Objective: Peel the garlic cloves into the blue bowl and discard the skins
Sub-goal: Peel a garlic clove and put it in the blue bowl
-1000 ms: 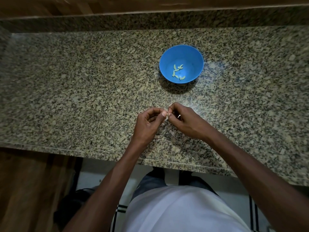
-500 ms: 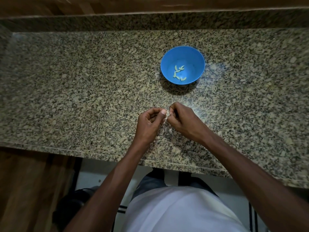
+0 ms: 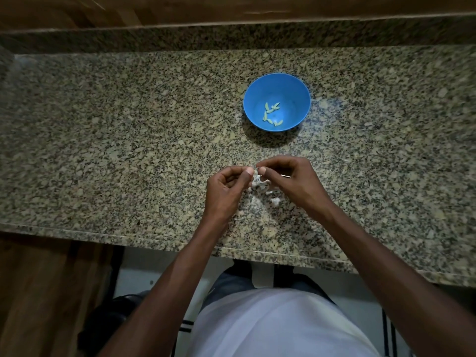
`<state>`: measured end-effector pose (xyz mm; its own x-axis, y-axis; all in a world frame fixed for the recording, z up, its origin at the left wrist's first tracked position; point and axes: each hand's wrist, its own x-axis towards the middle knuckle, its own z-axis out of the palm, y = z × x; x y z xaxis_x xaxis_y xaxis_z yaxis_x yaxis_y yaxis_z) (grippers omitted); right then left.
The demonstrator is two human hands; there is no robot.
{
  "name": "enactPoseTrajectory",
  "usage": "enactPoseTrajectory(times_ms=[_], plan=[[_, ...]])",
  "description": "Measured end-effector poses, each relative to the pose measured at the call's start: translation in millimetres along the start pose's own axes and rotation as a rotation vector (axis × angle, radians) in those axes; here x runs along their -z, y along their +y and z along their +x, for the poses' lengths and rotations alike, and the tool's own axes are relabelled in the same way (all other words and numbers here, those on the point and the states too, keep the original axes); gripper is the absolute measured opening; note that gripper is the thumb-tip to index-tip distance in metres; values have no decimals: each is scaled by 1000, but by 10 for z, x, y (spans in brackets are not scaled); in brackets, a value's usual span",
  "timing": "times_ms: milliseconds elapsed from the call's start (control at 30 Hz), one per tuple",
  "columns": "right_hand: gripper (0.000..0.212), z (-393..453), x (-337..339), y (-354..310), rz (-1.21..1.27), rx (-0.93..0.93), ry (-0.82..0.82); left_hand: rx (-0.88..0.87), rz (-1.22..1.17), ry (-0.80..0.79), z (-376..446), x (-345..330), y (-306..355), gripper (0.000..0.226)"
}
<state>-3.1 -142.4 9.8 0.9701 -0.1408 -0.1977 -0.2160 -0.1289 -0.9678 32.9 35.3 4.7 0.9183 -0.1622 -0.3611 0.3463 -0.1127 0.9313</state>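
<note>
Both hands meet over the speckled surface [image 3: 103, 150], just nearer the person than the blue bowl [image 3: 301, 99]. The left hand [image 3: 226, 189] and the right hand [image 3: 293, 181] have their fingers curled in, and the thumb and fingertips of each pinch a small pale garlic clove [image 3: 256, 174] held between them. The step looks like stripping its skin. A few peeled cloves [image 3: 271, 114] already lie in the bottom of the bowl, and pale bits of skin [image 3: 274, 200] lie on the surface under the hands.

The risk I see is the clove slipping from so fine a pinch and dropping among the skins, where the mottled stone would make it hard to find. Skins could also cling to the fingers and ride into the bowl with the clove. The scattered skins are light and could drift off the near edge.

The clove is mostly covered by fingertips, so how much skin remains cannot be told. Skins blend with the stone pattern, so their number is unclear. No bin shows.
</note>
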Motion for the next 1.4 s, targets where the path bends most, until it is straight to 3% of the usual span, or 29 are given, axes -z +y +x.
enactPoseTrajectory(times_ms=[300,567,733,900,1067,1133,1267,1400], plan=[[12,-5,-93,-14,-155,-22,1,-38,52,7,-30,29,-17,19],[16,-22,-252,12,412,-308,78,-70,34,80,-53,-64,-22,17],[22,-40,-287,53,464,-358,50,-8,-77,127,-53,-77,-7,13],[25,-58,-202,74,291,-317,9,39,-177,120,-23,7,0,7],[24,-86,-131,84,-116,-184,18,66,-238,105,-21,41,-12,12],[12,-83,-127,61,-110,-106,31,69,-235,104,-24,32,-23,11],[21,-70,-184,-21,-70,25,58,67,-239,109,-56,-4,-46,18],[15,-66,-236,-42,-111,58,89,62,-233,110,-67,-12,-66,24]])
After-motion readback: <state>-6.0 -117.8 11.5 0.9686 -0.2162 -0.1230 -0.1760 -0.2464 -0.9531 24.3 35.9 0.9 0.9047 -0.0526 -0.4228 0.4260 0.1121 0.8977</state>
